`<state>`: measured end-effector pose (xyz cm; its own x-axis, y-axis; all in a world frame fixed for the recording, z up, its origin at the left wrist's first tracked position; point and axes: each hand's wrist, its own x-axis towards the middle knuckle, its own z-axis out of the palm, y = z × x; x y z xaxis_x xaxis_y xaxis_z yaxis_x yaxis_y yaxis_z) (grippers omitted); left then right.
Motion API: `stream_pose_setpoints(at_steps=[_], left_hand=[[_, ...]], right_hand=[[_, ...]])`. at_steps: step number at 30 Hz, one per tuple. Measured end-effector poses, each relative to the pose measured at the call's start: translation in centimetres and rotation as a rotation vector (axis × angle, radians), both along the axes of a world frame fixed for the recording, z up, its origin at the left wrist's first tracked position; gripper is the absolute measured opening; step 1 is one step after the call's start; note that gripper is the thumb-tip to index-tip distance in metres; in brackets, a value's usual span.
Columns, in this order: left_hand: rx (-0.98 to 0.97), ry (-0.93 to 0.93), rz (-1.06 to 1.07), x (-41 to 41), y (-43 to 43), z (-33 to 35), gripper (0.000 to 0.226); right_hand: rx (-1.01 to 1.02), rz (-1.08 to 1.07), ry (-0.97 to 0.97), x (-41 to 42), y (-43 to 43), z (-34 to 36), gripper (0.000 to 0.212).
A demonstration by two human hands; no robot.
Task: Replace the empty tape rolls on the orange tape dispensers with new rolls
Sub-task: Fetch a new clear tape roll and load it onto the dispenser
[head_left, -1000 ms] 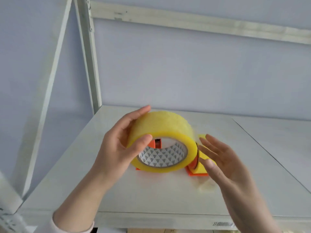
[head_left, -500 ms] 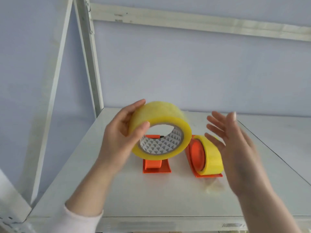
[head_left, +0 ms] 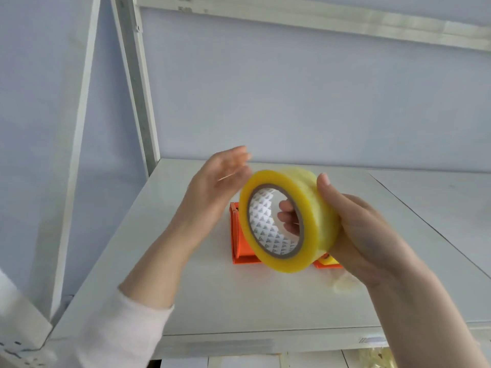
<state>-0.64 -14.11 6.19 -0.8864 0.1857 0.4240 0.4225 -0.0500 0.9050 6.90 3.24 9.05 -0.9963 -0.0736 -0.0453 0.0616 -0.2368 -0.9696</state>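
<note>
A full roll of yellowish clear tape [head_left: 316, 208] with a white patterned core is held above the shelf. My right hand [head_left: 353, 229] grips it from the right, thumb on top and fingertips inside the core. My left hand [head_left: 215, 187] is beside the roll's left rim, fingers spread, holding nothing; it is blurred. Behind and below the roll an orange tape dispenser [head_left: 239, 235] with no roll on it stands on the white shelf [head_left: 212, 296]. A second orange dispenser [head_left: 326, 262] with yellow tape on it peeks out under my right hand, mostly hidden.
The shelf's white upright post [head_left: 138, 83] rises at the back left and a crossbeam [head_left: 318, 22] runs overhead. A pale wall closes the back. A second shelf panel [head_left: 438, 197] adjoins on the right. A faint clear scrap [head_left: 345, 282] lies near my right wrist.
The tape roll passed from my left hand to my right hand and turned so its core faces left. My left hand let go and opened. The right dispenser is now mostly covered.
</note>
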Motion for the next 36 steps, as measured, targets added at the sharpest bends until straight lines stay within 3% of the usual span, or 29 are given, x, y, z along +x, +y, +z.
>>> stream_pose_setpoints(at_steps=[2,4,7,12,18,25,31,36], left_hand=[[0.03,-0.08,0.301,0.7,-0.1,-2.2,0.031],[-0.049,-0.226,0.375,1.5,0.2,-4.7,0.035],[-0.18,-0.328,0.259,1.6,0.9,-6.9,0.033],[-0.295,-0.257,0.211,0.7,1.2,-7.5,0.01],[0.049,-0.325,0.22,0.3,1.2,-6.2,0.017],[0.187,-0.395,0.187,0.3,1.2,-5.1,0.025],[0.09,-0.368,0.164,0.4,1.2,-5.3,0.044],[0.067,-0.36,0.095,0.8,1.5,-5.6,0.042]], right_hand=[[0.026,-0.084,-0.004,0.1,-0.3,-0.6,0.046],[0.024,-0.136,-0.005,0.1,-0.9,-1.1,0.043],[-0.018,-0.21,-0.006,-0.3,-1.1,-1.4,0.044],[-0.016,-0.165,0.031,-0.4,-0.6,-1.2,0.036],[-0.034,-0.124,0.007,-1.1,-1.5,-2.7,0.03],[-0.101,-0.092,-0.05,-2.3,-2.9,-4.4,0.032],[-0.095,-0.093,-0.059,-2.8,-4.2,-4.6,0.032],[-0.105,-0.07,-0.061,-3.4,-5.1,-4.6,0.028]])
